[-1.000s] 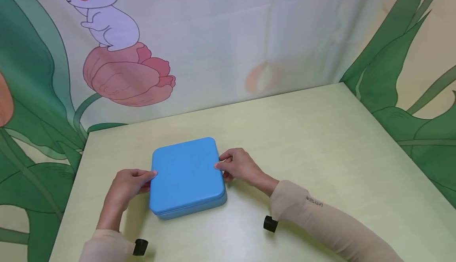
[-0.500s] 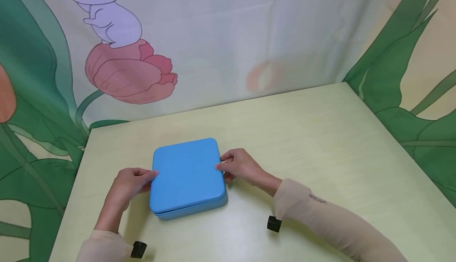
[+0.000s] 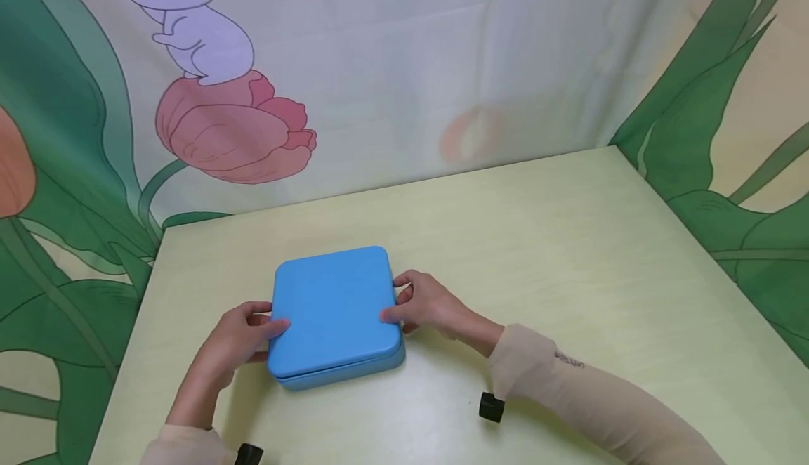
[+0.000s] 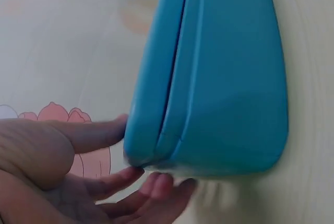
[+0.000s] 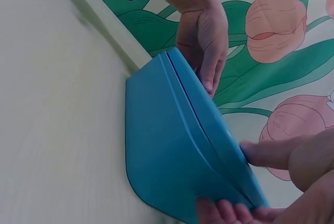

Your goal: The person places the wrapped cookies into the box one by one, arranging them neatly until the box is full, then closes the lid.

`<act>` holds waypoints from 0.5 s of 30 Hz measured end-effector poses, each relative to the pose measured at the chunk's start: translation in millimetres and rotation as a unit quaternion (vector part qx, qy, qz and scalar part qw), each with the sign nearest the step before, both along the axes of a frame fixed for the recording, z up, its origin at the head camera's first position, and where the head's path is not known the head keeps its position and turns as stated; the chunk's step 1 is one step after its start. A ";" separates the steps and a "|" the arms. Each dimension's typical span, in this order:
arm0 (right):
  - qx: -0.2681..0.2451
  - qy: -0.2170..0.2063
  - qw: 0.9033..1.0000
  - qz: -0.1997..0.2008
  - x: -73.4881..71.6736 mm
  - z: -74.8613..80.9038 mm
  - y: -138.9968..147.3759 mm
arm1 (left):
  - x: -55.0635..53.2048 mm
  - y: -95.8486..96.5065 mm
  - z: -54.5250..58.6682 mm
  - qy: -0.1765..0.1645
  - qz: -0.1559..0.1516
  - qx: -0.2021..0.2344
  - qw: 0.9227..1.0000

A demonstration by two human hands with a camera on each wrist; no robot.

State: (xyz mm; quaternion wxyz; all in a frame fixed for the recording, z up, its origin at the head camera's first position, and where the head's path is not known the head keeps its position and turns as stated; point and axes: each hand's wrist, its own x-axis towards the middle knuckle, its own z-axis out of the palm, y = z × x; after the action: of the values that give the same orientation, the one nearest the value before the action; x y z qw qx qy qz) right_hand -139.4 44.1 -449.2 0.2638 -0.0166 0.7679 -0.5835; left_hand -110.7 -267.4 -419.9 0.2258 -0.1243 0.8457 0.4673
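Observation:
A blue, square, round-cornered box (image 3: 335, 310) with a lid (image 4: 143, 104) lies on the table. A narrow dark gap runs between lid and base along the front. At the box's left side my left hand (image 3: 234, 342) pinches the lid's edge, thumb on top and forefinger below, other fingers beside the wall. My right hand (image 3: 432, 303) does likewise on the opposite side; in the right wrist view its thumb (image 5: 261, 152) presses the lid's top while its fingers (image 5: 222, 211) lie along the side wall. The inside of the box is hidden.
The pale yellow-green table (image 3: 537, 240) reaches back to a printed curtain (image 3: 379, 64) with a white animal, tulips and leaves. Black devices (image 3: 491, 407) are attached at both beige sleeves (image 3: 569, 374).
Both hands have shifted slightly along the box sides toward the front, thumbs further forward on the lid. The dark gap at the front edge has become more visible. The box has stayed in place.

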 end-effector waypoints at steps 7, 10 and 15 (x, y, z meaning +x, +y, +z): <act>0.002 -0.004 0.998 0.070 10.7 5.6 5.0 | 11.5 -3.6 -3.5 -0.037 -0.041 0.077 0.995; -0.002 0.004 0.996 0.085 11.9 6.3 5.3 | 13.2 -3.5 -4.6 -0.035 -0.040 0.086 0.995; -0.008 0.006 0.995 0.097 13.8 4.8 7.3 | 11.9 -2.3 -6.1 -0.038 -0.036 0.085 0.995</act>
State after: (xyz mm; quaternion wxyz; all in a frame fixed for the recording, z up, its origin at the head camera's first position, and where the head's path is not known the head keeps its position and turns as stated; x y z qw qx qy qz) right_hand -125.6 51.3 -444.4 0.3146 -0.0968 0.7594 -0.5613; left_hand -98.8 -269.7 -426.0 0.2844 -0.0921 0.7975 0.5240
